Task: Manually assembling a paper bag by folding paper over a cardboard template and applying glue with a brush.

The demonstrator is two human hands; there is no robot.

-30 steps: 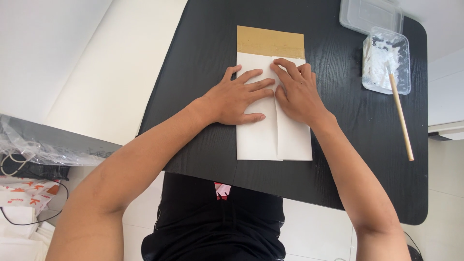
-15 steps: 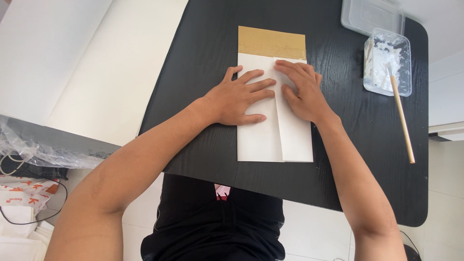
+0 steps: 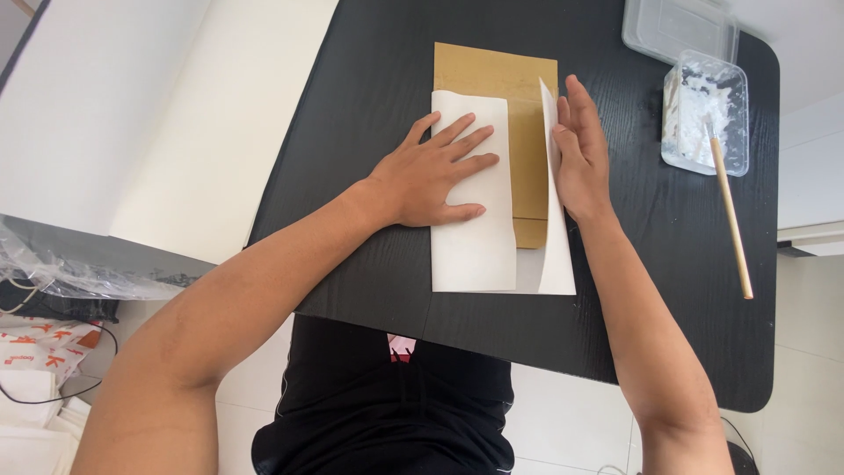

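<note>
White paper (image 3: pixel 475 251), folded lengthwise, lies in the middle of the black counter (image 3: pixel 369 70), running from the near edge toward the far one. Its left flap lies flat. Its right flap (image 3: pixel 554 220) stands up on edge, nearly vertical, so that brown card (image 3: pixel 497 70) shows in the gap between the two flaps and sticks out past the paper on the far side. The card is a plain tan rectangle, flat on the counter, with the paper resting on it.

Left hand (image 3: pixel 435 176) lies palm down on the left flap, fingers spread and pointing toward the right edge of the counter, pressing the flap flat; it grips nothing. Right hand (image 3: pixel 576 154) is open too, fingers straight and together, pointing to the far edge. It stands just right of the raised flap, its fingers against the outer face of that flap, not closed around it. So the paper sits between the two hands, under the left and beside the right.

Near the far right corner are two clear tubs (image 3: pixel 703 110), one holding white stuff, and a wooden stick (image 3: pixel 730 220) leaning from it toward the near edge.
</note>
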